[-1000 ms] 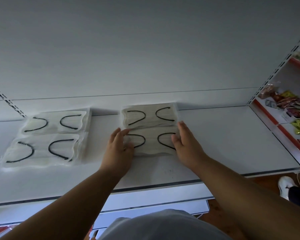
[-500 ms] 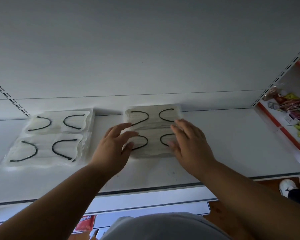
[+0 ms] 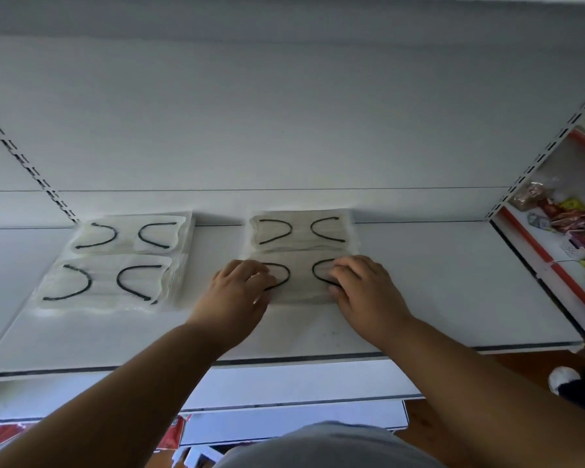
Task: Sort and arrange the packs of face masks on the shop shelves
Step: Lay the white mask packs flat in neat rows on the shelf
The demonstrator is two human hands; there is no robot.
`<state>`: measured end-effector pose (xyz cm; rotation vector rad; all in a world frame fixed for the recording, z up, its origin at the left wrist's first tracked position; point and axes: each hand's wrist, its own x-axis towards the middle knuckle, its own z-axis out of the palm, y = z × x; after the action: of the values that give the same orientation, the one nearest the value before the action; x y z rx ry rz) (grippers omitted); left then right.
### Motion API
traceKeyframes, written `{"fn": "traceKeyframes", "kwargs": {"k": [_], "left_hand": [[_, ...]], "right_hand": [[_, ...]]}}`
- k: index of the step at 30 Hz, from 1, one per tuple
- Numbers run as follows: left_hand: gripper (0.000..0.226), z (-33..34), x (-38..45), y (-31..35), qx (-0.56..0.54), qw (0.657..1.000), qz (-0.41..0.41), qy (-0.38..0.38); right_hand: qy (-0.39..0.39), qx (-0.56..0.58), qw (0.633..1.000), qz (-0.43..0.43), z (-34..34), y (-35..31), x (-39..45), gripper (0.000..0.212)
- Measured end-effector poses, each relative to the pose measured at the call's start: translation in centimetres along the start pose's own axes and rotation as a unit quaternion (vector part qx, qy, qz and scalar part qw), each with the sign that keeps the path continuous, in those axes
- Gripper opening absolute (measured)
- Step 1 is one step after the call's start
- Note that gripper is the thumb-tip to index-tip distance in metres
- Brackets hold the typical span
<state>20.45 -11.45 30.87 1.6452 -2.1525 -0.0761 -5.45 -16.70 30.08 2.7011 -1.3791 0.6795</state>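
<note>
Two clear packs of pale face masks with black ear loops lie mid-shelf, one behind the other. My left hand [image 3: 237,295] and my right hand [image 3: 362,292] rest on the front middle pack [image 3: 301,282], fingers curled over its top and thumbs at its near edge. The rear middle pack [image 3: 301,231] lies against the back panel, touching the front one. To the left lie two more packs, a rear left pack [image 3: 129,234] and a front left pack [image 3: 105,282], both untouched.
The white shelf [image 3: 453,282] is bare to the right of the packs up to the slotted upright. Beyond it, a red-edged shelf holds coloured snack packets [image 3: 568,224]. A white shoe [image 3: 563,378] stands on the brown floor at lower right.
Both hands moved from the sides of the front middle pack onto its top, fingers curling down over the ear loops. The pack stays in place.
</note>
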Motion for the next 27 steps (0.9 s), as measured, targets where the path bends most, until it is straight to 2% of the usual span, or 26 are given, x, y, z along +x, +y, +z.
{"fn": "traceKeyframes", "kwargs": {"k": [5, 13, 17, 22, 27], "left_hand": [[0.028, -1.1, -1.5, 3.2, 0.012, 0.998, -0.006, 0.063], [0.031, -3.4, -4.4, 11.8, 0.01, 0.992, -0.058, 0.111], [0.024, -4.8, -6.0, 15.0, 0.032, 0.987, -0.101, 0.118], [0.026, -6.2, -8.9, 17.1, 0.033, 0.984, -0.129, 0.119], [0.026, -7.5, -10.8, 16.6, 0.038, 0.983, -0.147, 0.106]], "right_hand": [[0.044, 0.016, 0.998, -0.04, -2.4, -0.8, 0.0, 0.021], [0.085, 0.07, 0.99, -0.086, -8.4, -1.6, -2.2, 0.027], [0.082, 0.069, 0.987, -0.122, -10.7, -2.4, -2.7, 0.023], [0.07, 0.091, 0.989, -0.097, -12.2, -3.4, -4.0, 0.02], [0.071, 0.095, 0.988, -0.096, -12.7, -5.1, -5.1, 0.019]]}}
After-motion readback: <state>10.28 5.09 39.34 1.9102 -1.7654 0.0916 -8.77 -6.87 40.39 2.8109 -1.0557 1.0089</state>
